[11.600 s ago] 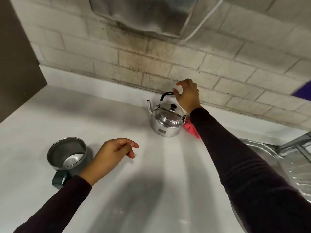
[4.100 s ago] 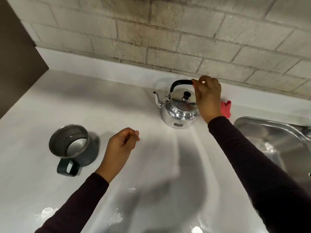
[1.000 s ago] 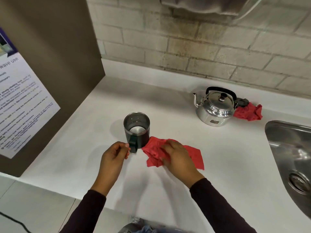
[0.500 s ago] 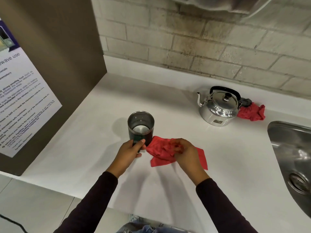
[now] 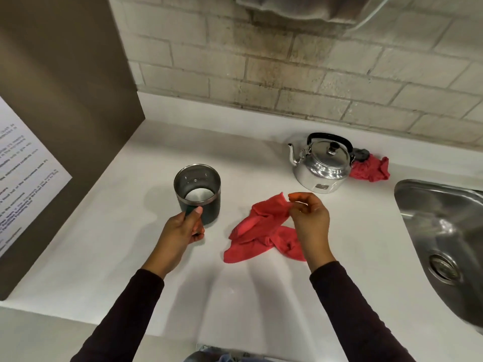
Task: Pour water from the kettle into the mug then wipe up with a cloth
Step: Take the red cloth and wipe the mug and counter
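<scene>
On the white worktop, at the left, the mug stands upright with the left hand closed around its handle, where half a second ago that hand was only reaching the mug's base. Centre, the red cloth now lies looser and more bunched than the flatter spread seen before; the right hand pinches its upper corner between fingertips, lifting it slightly. This suggests wiping is under way or ending. At the right rear, the kettle stands well apart from both hands, a second red rag behind it, beside the sink.
</scene>
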Tool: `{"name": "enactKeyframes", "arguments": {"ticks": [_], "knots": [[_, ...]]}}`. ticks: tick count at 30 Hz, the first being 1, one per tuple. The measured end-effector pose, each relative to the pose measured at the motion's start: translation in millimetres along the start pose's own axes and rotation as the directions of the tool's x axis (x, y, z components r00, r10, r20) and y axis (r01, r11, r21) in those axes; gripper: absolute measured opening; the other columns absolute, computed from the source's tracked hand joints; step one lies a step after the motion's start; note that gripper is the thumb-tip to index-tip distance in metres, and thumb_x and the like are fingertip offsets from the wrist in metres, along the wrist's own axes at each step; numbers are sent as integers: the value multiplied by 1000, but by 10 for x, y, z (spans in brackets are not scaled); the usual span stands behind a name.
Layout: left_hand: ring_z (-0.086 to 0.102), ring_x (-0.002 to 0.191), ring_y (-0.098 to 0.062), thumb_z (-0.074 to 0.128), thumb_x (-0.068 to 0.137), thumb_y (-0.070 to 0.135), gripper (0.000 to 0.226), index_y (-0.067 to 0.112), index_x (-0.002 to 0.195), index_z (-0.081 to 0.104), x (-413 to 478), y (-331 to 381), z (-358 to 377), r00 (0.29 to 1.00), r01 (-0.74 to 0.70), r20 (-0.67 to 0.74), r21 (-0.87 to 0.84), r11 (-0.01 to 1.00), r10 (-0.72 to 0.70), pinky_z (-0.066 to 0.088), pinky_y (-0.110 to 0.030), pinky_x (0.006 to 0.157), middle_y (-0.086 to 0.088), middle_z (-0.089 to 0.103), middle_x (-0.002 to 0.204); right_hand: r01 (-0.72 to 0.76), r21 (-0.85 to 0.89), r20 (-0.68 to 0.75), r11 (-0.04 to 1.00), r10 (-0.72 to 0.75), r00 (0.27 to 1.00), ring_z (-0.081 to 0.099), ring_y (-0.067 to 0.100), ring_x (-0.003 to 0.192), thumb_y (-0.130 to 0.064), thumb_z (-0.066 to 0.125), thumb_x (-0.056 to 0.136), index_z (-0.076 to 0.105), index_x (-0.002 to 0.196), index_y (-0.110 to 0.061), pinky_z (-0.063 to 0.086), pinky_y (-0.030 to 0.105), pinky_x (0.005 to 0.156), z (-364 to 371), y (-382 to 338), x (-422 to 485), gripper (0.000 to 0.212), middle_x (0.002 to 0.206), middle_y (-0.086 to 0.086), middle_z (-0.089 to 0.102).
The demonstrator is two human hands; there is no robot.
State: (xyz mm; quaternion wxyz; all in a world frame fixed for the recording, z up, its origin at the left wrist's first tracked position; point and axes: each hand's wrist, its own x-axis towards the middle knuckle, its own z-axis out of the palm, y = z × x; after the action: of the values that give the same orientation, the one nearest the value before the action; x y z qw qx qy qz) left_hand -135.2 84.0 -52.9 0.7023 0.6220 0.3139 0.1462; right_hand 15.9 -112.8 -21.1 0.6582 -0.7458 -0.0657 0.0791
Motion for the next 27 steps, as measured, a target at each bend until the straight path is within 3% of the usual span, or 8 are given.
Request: {"name": "enactKeyframes", "arguments": {"ticks": [2, 4, 6, 7, 9, 12, 20, 27], "knots": [[45, 50, -4, 49, 92, 35, 51, 26, 43, 39, -27, 72, -17, 1000, -8, -4, 8, 1000, 8, 50, -23, 67, 10, 41, 47, 181, -321, 92, 930, -159, 983, 58, 18, 80, 12, 50, 77, 68, 83, -16, 48, 23, 72, 29, 208, 17, 34, 96, 9, 67], [46, 50, -5, 49, 92, 35, 51, 26, 43, 39, -64, 130, -53, 1000, -13, -9, 19, 1000, 13, 51, -24, 68, 10, 41, 47, 472, -630, 429, 616, -230, 873, 52, 25, 105, -8, 55, 83, 66, 110, -18, 41, 34, 95, 43, 485, 12, 31, 121, 8, 61], [46, 50, -5, 49, 91, 35, 51, 26, 43, 38, -101, 187, -90, 1000, -11, -2, 29, 1000, 11, 51, -25, 69, 9, 41, 47, 645, -681, 651, 347, -115, 750, 32, 28, 135, -40, 48, 91, 40, 140, -32, 21, 47, 112, 1, 771, 7, 50, 150, -2, 37], [46, 50, -6, 49, 92, 35, 52, 26, 42, 38, -115, 212, -106, 1000, -5, 0, 34, 999, 5, 51, -25, 69, 8, 41, 47, 667, -668, 688, 330, -67, 722, 17, 25, 143, -53, 41, 91, 23, 146, -37, 10, 51, 116, -24, 873, 9, 60, 157, -7, 23], [46, 51, -9, 48, 92, 35, 53, 25, 41, 38, -143, 250, -142, 1000, 3, -8, 41, 999, -3, 51, -25, 68, 5, 41, 50, 668, -639, 710, 381, -44, 703, -5, 17, 146, -67, 35, 86, 3, 148, -42, -5, 52, 116, -36, 1031, 45, 74, 160, -11, 2], [46, 53, -11, 48, 92, 35, 52, 25, 42, 38, -190, 274, -187, 999, 1, -34, 60, 998, 1, 52, -24, 66, -2, 41, 56, 664, -621, 714, 415, -48, 698, -14, 15, 145, -64, 31, 88, -2, 147, -43, -13, 50, 114, 4, 1108, 131, 70, 158, -13, -5], [50, 48, -5, 49, 93, 31, 55, 25, 39, 39, -266, 393, -379, 995, -11, -96, 39, 999, 15, 52, -22, 63, 2, 42, 51, 288, -617, 414, 732, -10, 910, -2, 22, 147, -26, 31, 100, 28, 146, -24, -11, 54, 115, 839, 869, 568, 46, 158, 0, 20], [49, 50, -7, 47, 93, 32, 53, 24, 42, 38, -395, 436, -536, 994, -40, -103, 69, 997, 47, 52, -20, 61, 2, 45, 51, 120, -375, 580, 919, 131, 804, 7, 23, 145, -30, 39, 96, 27, 146, -27, 6, 45, 117, 1561, 696, 116, 51, 158, 6, 18]]}}
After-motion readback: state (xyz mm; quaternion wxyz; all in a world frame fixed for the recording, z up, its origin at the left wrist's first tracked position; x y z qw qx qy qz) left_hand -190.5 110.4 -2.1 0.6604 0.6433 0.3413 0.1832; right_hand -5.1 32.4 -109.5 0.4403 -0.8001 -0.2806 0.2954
